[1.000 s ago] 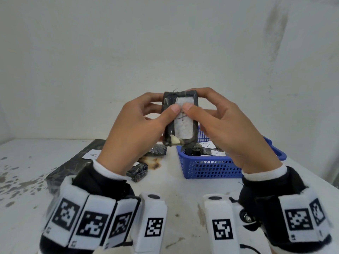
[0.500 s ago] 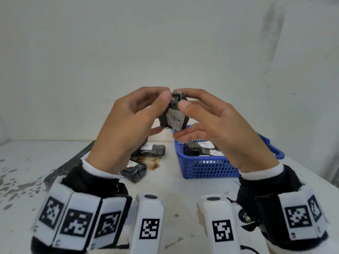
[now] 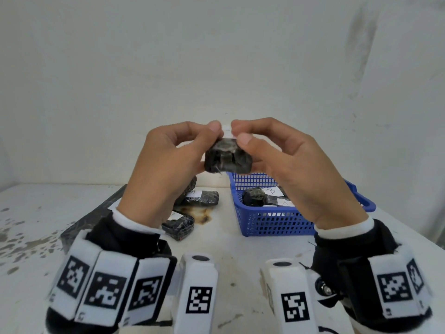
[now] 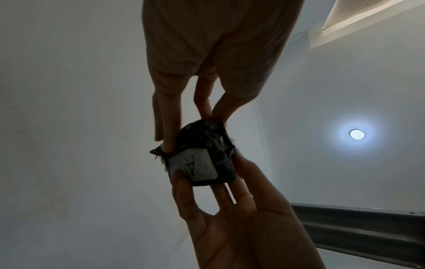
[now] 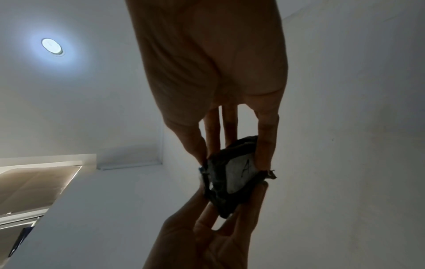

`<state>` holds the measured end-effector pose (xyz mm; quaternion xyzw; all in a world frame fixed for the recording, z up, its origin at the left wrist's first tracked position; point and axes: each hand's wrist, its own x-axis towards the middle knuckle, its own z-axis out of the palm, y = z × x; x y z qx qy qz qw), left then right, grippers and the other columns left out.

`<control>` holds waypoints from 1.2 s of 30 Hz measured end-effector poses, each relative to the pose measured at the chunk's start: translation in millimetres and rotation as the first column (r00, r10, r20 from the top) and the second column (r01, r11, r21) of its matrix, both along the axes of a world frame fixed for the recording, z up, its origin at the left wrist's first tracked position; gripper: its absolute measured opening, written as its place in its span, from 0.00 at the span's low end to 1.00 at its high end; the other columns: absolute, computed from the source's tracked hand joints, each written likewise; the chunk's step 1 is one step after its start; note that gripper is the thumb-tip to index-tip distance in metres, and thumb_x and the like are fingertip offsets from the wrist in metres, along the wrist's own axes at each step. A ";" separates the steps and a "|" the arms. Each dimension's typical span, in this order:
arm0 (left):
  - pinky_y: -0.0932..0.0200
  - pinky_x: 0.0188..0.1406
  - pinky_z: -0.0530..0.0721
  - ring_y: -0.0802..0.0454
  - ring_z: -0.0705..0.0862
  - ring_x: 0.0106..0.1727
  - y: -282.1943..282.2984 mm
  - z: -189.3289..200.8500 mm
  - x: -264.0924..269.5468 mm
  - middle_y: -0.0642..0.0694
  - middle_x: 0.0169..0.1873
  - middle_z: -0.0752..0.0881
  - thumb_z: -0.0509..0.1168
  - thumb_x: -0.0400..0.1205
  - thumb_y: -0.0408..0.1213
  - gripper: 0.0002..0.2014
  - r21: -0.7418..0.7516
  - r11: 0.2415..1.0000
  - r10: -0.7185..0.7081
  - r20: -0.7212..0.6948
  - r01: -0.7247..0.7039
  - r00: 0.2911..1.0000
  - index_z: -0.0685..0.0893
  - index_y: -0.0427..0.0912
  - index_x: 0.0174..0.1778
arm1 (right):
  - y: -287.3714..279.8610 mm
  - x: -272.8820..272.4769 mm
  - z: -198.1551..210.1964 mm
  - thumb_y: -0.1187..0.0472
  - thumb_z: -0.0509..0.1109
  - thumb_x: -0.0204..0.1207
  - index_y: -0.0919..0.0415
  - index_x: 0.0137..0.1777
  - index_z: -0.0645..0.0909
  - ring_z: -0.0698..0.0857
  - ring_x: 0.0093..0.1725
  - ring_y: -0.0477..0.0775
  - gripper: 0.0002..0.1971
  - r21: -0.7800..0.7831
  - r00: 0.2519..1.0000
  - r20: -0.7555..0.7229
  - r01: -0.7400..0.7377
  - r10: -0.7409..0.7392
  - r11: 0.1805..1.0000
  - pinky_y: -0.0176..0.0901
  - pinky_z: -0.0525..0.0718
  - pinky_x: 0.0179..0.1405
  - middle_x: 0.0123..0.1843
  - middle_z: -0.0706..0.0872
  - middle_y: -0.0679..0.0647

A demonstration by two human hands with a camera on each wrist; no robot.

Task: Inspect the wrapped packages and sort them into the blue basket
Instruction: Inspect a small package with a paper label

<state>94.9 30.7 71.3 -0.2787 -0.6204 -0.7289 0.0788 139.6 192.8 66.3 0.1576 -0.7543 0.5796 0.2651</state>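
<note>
Both hands raised above the blue basket [image 3: 269,222]. Left hand [image 3: 166,169] and right hand [image 3: 289,169] each pinch the black wrapped package [image 3: 227,156] between thumb and curled fingers, held in the air. Its white label [image 4: 195,166], marked "A", faces away from the head camera. More wrapped packages [image 3: 255,196] lie inside the basket; others [image 3: 203,198] lie on the table [image 3: 231,247] left of it.

Two hands: the left hand [image 3: 166,165] and the right hand [image 3: 296,169]. One wrapped package [image 3: 227,157] is held up between them. One blue basket [image 3: 265,225] stands at the right, with at least two packages [image 3: 254,196] inside. Three more packages [image 3: 179,224] show on the counter [image 3: 228,249] at the left, partly hidden.
</note>
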 end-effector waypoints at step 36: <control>0.59 0.43 0.90 0.49 0.91 0.47 32.9 -12.8 -30.6 0.47 0.48 0.92 0.68 0.81 0.40 0.11 -0.344 0.934 -0.095 0.025 0.098 0.995 0.88 0.55 0.58 | 57.5 -13.4 0.7 0.61 0.77 0.78 0.53 0.60 0.84 0.93 0.44 0.52 0.13 0.054 0.970 0.214 0.106 -0.115 0.993 0.39 0.90 0.46 0.49 0.93 0.52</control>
